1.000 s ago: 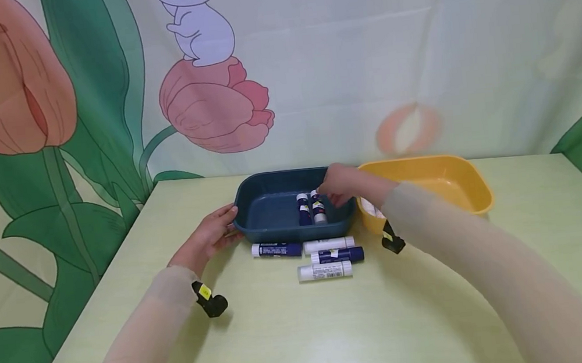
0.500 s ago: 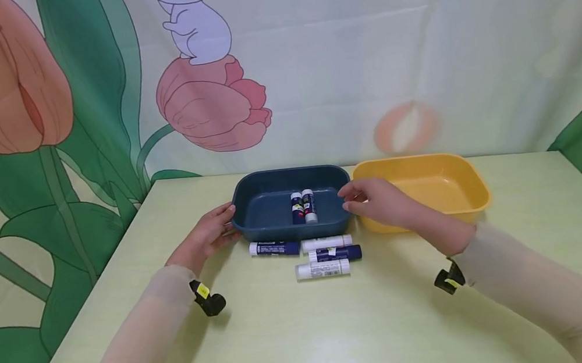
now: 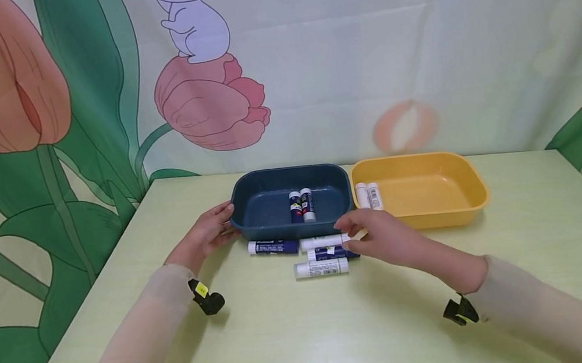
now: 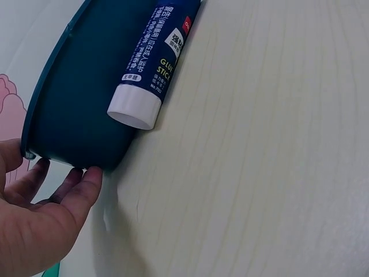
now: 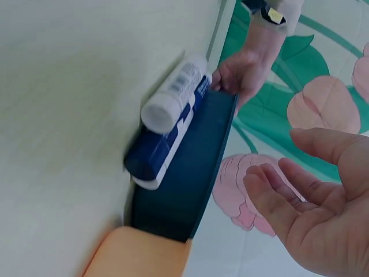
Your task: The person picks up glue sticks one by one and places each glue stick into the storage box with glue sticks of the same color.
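My left hand (image 3: 205, 236) holds the left end of a dark blue plastic bin (image 3: 269, 233), with the thumb at the rim and the fingertips against the outer wall. Two blue glue sticks (image 3: 307, 206) with white ends lie inside it. My right hand (image 3: 380, 234) hovers by the right end of the loose glue sticks, thumb and fingers parted, with nothing between them. In front of the bin lie a blue glue stick (image 3: 273, 247), a white one (image 3: 323, 241), another blue one (image 3: 324, 253) and a nearer white one (image 3: 320, 268).
A yellow bin (image 3: 437, 220) stands against the blue bin's right side, with two white glue sticks (image 3: 374, 197) at its left end. Behind both bins hangs a printed cloth (image 3: 324, 85). The pale table (image 3: 284, 334) stretches out in front.
My right hand has drawn back from over the blue bin, then come down toward the loose glue sticks. The white sticks in the yellow bin are now uncovered. My left hand stays put.
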Tool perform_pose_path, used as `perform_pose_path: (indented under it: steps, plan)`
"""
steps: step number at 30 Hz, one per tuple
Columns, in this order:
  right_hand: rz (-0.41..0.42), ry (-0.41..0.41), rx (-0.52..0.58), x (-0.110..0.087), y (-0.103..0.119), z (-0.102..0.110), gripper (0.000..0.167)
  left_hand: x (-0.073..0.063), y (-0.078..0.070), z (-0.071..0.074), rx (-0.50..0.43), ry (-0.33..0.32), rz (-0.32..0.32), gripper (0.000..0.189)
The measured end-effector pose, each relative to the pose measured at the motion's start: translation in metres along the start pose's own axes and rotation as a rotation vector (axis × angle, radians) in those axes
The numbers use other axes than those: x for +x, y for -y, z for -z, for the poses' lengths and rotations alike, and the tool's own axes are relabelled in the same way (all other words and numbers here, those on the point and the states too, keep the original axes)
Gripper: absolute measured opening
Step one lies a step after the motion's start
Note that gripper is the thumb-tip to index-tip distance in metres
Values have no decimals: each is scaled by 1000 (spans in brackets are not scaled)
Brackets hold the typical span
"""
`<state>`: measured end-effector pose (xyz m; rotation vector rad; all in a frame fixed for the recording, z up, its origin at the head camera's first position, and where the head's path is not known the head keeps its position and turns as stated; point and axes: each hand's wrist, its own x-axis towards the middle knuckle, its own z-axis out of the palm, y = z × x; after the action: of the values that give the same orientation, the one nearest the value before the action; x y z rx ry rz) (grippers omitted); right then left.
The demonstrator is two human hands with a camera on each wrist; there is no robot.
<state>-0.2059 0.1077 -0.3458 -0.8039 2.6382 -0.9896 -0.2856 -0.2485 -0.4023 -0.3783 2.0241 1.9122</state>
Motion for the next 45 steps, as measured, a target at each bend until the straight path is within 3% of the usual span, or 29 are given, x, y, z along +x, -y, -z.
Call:
perform_pose_path:
  steps: [12, 20, 30, 37, 45]
  plan:
    - [37, 33, -188, -4, 6, -24, 42, 1, 0, 0, -23, -1, 9, 57]
    - [-34, 86, -274, 4, 15, -40, 43, 2, -1, 2, -12, 15, -3, 57]
    - [84, 77, -468, 16, 16, -58, 34, 2, 0, 4, -3, 22, -7, 58]
    - [51, 128, -557, 23, 20, -67, 38, 2, 1, 3, 2, 24, -6, 57]
    - [56, 129, -647, 26, 19, -74, 36, 1, 0, 1, -1, 29, -3, 58]
